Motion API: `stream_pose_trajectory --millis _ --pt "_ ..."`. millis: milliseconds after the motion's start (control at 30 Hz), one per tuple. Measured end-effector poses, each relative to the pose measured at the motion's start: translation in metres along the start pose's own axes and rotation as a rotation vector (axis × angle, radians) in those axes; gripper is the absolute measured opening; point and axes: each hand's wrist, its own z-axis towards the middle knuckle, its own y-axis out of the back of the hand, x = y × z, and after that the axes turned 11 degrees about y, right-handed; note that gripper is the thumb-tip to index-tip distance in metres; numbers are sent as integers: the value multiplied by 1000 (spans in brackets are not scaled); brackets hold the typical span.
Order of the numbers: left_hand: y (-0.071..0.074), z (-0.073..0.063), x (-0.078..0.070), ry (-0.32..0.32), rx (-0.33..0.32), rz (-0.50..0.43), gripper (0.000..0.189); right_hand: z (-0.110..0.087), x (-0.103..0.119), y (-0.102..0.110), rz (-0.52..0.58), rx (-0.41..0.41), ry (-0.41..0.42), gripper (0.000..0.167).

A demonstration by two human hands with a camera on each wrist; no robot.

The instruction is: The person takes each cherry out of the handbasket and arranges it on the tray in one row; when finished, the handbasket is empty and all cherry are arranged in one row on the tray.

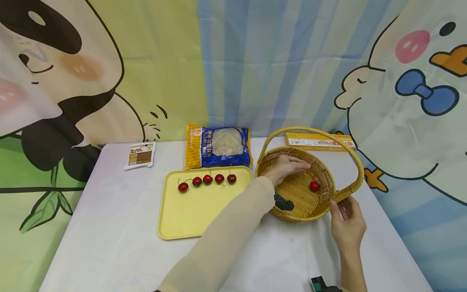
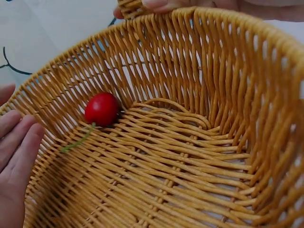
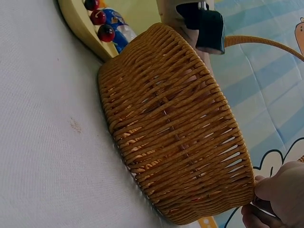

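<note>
A round wicker basket (image 1: 303, 198) with a tall arched handle stands at the right of the table. Inside it is a single red cherry (image 1: 314, 186); its green stem shows in the left wrist view. My left hand (image 1: 288, 167) reaches into the basket near its far wall, fingers straight and holding nothing. With thumb and fingers, my right hand (image 1: 348, 225) grips the basket's rim at the handle's right foot. On a yellow tray (image 1: 189, 221) left of the basket, several dark red cherries (image 1: 207, 179) lie in a row near the far edge.
Behind the tray lies a blue and yellow food bag (image 1: 219, 147). A small white and brown packet (image 1: 140, 155) is at the far left. An orange and white box (image 1: 321, 142) sits behind the basket. A printed cloth backdrop (image 1: 248, 69) rises behind the table.
</note>
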Motion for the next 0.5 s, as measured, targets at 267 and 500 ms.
stream_pose_trajectory --millis 267,500 --pt "-8 12 8 6 -57 153 25 1 -2 -2 -11 -13 48 49" --pt "-15 17 11 35 -63 438 26 2 -2 -1 -18 -14 61 48"
